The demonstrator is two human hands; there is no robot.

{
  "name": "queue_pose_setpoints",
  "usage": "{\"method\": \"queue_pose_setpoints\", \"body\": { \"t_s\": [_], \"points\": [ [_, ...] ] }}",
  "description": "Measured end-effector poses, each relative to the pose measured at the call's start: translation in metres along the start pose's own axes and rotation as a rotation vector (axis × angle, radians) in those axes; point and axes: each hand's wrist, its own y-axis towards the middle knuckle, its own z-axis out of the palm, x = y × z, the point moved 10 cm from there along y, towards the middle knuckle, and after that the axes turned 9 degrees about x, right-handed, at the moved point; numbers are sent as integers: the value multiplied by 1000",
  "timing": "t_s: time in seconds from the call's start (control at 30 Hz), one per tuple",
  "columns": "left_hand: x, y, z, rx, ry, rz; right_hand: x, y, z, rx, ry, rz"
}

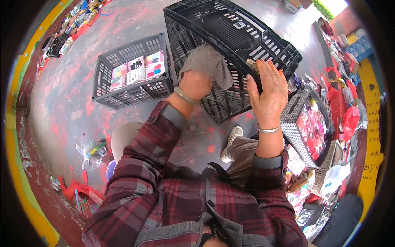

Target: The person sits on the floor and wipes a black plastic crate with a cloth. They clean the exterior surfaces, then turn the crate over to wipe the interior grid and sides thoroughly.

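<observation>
A large black plastic crate (263, 31) stands tilted in front of me, its slotted face turned up. My left hand (195, 87) is closed around a grey cloth (205, 61), which lies against the crate's near side. My right hand (268, 92) rests at the crate's right edge with its fingers stretched out and the thumb apart. Just beyond those fingertips, a small patterned tan thing (252, 65) shows partly; I cannot make out what it is. Left of the black crate, a dark grey slotted crate (135, 94) holds several flat packets (136, 69) with coloured shapes.
A checkered fabric bin (293, 108) full of red and pink wrapped goods stands at my right, among piled bags. Beside my left leg lies a clear plastic bag (92, 151). More heaped goods (78, 20) line the far left wall. Red stains mark the concrete floor (61, 99).
</observation>
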Motion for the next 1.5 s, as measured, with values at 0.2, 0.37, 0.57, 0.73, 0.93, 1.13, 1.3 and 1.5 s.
{"method": "queue_pose_setpoints", "body": {
  "t_s": [0.2,0.37,0.57,0.73,0.93,1.13,1.3,1.5],
  "points": [
    [5,-1,8,106,95,-6,1,1,0,-12,1,-12],
    [3,-10,27,169,63,-66,1,1,0,-10,8,-2],
    [-3,-28,38,194,-39,-135,3,2,-1,-23,7,-17],
    [-4,-18,37,229,-76,-116,1,1,-1,-16,2,-8],
    [6,-35,43,212,-141,-258,4,3,-1,-10,1,-11],
    [22,-12,5,-53,-511,-261,3,2,0,2,3,-17],
    [75,-14,-18,-119,-509,-598,3,2,1,23,-11,-2],
    [136,5,-15,25,-260,-739,5,4,2,26,3,-3]
  ]
}}
